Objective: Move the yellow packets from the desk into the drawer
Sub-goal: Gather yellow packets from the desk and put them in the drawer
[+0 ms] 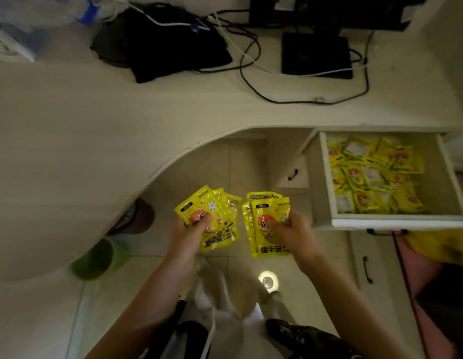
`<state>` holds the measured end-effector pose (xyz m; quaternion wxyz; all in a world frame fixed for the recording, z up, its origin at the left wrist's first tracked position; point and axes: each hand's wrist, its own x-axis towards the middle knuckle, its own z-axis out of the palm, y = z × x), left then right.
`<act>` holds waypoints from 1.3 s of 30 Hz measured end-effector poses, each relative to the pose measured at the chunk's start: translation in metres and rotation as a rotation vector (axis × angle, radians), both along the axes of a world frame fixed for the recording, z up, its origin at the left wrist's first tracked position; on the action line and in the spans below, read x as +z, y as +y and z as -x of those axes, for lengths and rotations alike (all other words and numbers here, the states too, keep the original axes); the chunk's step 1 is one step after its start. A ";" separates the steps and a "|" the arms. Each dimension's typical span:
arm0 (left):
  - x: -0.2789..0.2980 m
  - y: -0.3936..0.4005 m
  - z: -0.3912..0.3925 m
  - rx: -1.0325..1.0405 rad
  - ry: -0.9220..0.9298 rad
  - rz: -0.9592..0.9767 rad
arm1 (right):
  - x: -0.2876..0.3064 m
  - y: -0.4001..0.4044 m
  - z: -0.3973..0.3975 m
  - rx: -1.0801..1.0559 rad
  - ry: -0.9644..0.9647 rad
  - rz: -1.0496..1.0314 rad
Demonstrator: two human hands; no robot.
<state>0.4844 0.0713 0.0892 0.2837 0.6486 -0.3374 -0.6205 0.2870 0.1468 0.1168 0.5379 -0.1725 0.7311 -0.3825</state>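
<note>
My left hand (185,235) grips a fanned stack of yellow packets (214,211) with a cartoon fox print, thumb pressed on the top one. My right hand (293,235) grips a second stack of the same yellow packets (264,224) just to the right. Both stacks hover over the floor in front of the desk's curved edge. At the right, the open drawer (396,222) holds several yellow packets (375,177) lying in a loose heap. No packets show on the visible desk top.
The pale wooden desk (95,125) carries a black cloth bundle (160,45), a black box (315,57) and trailing cables (251,73). Closed drawers with dark handles (366,270) sit below the open one. A green bin (98,257) stands under the desk.
</note>
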 end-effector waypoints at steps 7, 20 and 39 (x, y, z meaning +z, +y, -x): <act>-0.020 0.098 0.112 -0.127 0.041 -0.081 | -0.003 0.124 0.100 -0.171 -0.003 -0.066; -0.031 0.127 0.262 -0.261 0.098 -0.112 | -0.007 0.181 0.223 -0.401 -0.035 -0.077; -0.062 0.014 0.442 -0.113 0.149 -0.291 | -0.025 0.048 0.414 -0.257 -0.005 -0.165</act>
